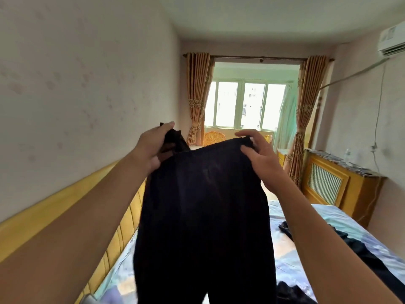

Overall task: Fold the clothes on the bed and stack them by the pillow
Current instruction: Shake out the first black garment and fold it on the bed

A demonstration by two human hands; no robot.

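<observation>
The left hand (151,148) and right hand (258,154) pinched the black pants (203,216) up over the bed (289,255), not folded yet, with more dark clothes (361,253) waiting.

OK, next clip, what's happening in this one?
A person holds up dark trousers by the waistband, left hand and right hand each gripping a side, so they hang over the bed. They are not yet folded. More dark clothes lie loose on the bed to the right. No pillow or stack is in view.
</observation>
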